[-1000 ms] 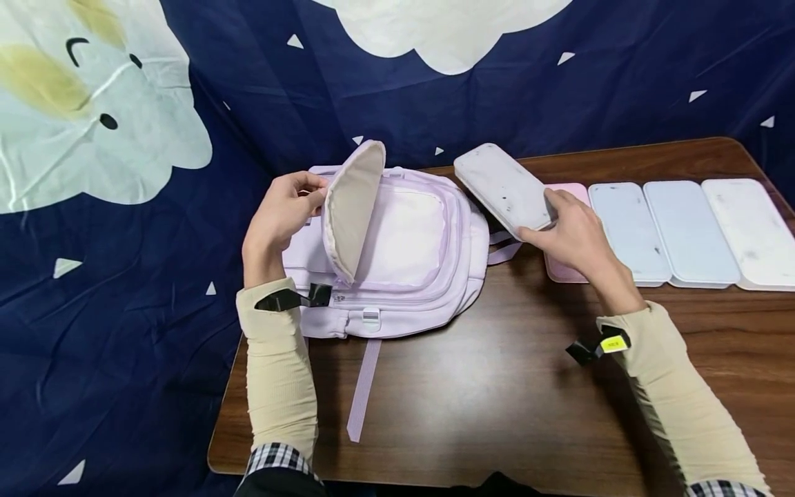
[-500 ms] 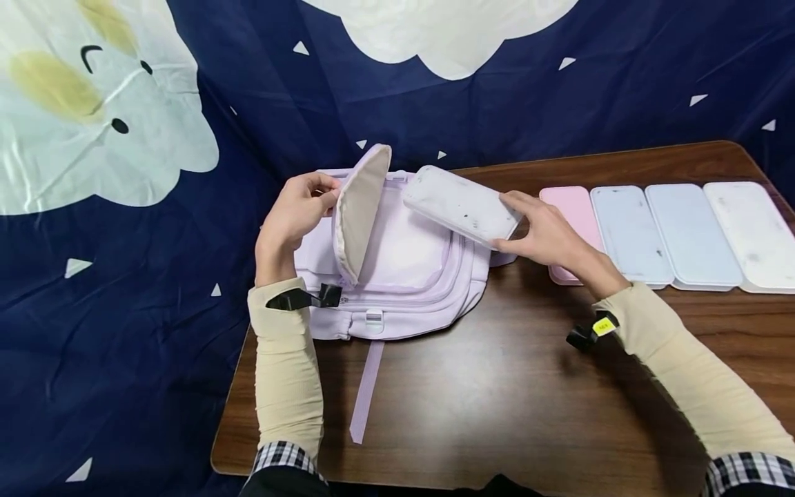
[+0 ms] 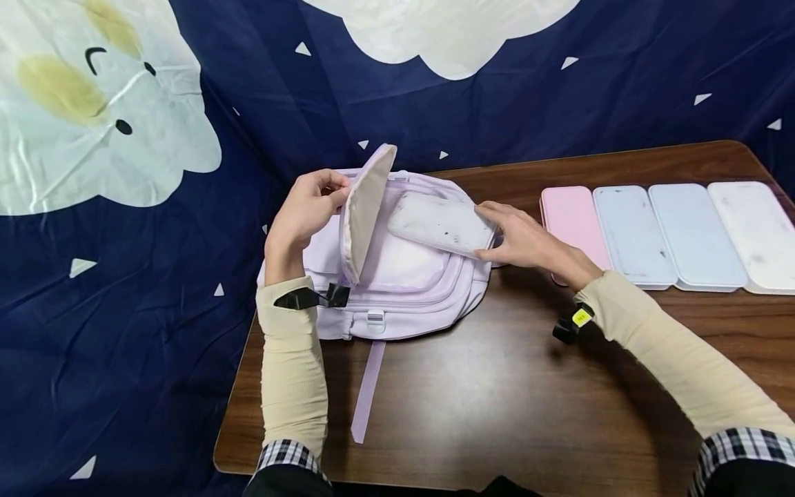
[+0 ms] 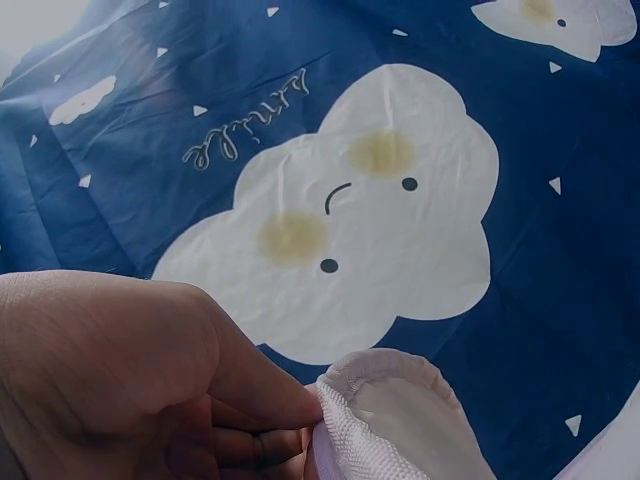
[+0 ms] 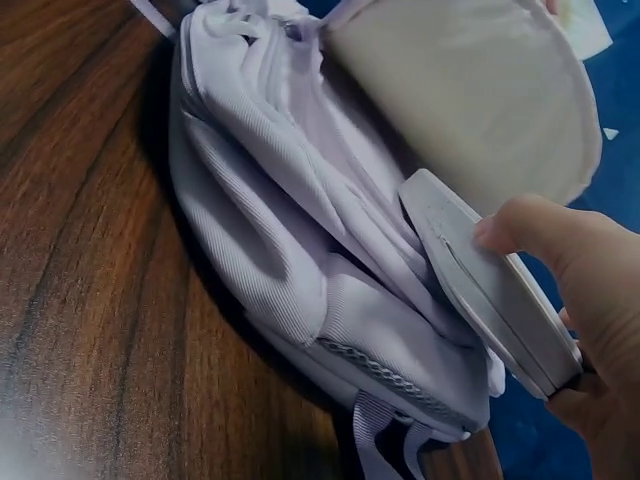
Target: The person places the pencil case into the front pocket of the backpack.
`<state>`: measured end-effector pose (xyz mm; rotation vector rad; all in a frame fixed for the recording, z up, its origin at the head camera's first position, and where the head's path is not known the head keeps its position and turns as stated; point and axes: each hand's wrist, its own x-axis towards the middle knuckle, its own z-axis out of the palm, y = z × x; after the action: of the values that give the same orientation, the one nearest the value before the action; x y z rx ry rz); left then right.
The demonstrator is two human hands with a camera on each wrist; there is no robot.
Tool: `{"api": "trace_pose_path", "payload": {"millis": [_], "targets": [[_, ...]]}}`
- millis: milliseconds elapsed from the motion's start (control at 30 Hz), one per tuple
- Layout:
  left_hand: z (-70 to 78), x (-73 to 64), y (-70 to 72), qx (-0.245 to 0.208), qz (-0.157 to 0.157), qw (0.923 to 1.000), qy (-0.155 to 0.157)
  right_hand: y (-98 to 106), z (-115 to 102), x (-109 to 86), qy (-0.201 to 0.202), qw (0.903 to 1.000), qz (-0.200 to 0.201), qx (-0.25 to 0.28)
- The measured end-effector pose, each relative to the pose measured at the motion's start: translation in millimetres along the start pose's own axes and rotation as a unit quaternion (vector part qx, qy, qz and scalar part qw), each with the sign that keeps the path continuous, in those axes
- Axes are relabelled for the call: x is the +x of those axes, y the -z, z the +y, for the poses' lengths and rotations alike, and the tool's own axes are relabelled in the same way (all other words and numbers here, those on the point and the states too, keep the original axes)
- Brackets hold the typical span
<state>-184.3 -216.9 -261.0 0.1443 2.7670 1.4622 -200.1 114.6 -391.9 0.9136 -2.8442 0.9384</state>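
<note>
A lavender backpack (image 3: 422,310) lies on its back on the table. With thumb and fingers my left hand (image 3: 308,210) pinches the edge of its front flap (image 3: 368,214), which stands raised with the beige lining facing right. My right hand (image 3: 524,235) grips the right end of a flat, pale grey pencil case (image 3: 435,219), thumb on the near side and fingers on the far side. The case slants over the bag's front, its left end near the flap. In the right wrist view the thumb presses the case (image 5: 490,285) beside the bag's folds.
To the right, a pink case (image 3: 574,224), two pale blue cases (image 3: 633,235) and a white case (image 3: 754,235) lie in a row. A lavender strap (image 3: 368,393) trails over the brown table (image 3: 484,407). A navy cloud-print cloth (image 3: 261,83) hangs behind.
My right hand has carried the grey case leftward from beside the backpack to over its front, and lowered it. The left hand keeps the flap raised, with little movement.
</note>
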Motion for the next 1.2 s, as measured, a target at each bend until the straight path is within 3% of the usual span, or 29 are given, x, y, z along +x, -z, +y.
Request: {"api": "trace_pose_path", "payload": {"millis": [333,867,1200], "targets": [[5.2,0.4,-4.4,0.008,-0.008,0.9999,-0.001,-0.8,1.5,23.6,0.034,0.9988,-0.034,-0.013],[5.8,0.3,-6.1,0.035,0.0,0.9994,0.004,-11.3,-3.9,62.0,0.026,0.998,-0.056,0.017],[5.9,0.3,-5.8,0.03,-0.001,0.9995,0.002,-32.9,-14.4,87.1,0.059,0.9971,-0.036,0.032]]}}
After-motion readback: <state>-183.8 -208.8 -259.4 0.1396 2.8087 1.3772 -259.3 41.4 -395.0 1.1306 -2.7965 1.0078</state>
